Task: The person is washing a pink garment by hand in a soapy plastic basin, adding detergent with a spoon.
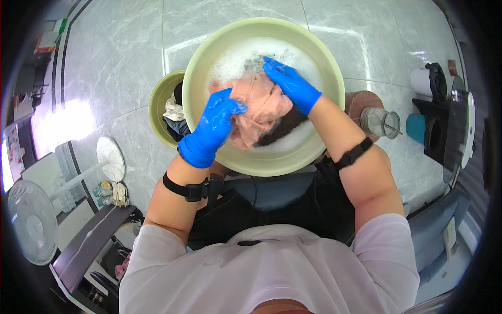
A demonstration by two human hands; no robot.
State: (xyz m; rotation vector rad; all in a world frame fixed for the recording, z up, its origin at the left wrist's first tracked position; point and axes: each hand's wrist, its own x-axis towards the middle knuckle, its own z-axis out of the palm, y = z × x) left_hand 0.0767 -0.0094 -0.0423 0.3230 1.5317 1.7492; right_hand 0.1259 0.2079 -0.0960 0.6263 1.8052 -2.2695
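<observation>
A wet pink cloth garment is bunched up above soapy water in a large pale green plastic basin. My left hand, in a blue rubber glove, grips the garment's left side, with the thumb over the fabric. Against its upper right edge lies my right hand, gloved the same way, its fingers stretched towards the upper left. Whether those fingers pinch the fabric is hidden. Below the pink garment, a dark brown cloth shows partly in the suds.
A smaller green basin holding dark and white clothes stands left of the large one. On the right, a glass jar with a metal handle sits by a reddish-brown round stool. A standing fan is at far left.
</observation>
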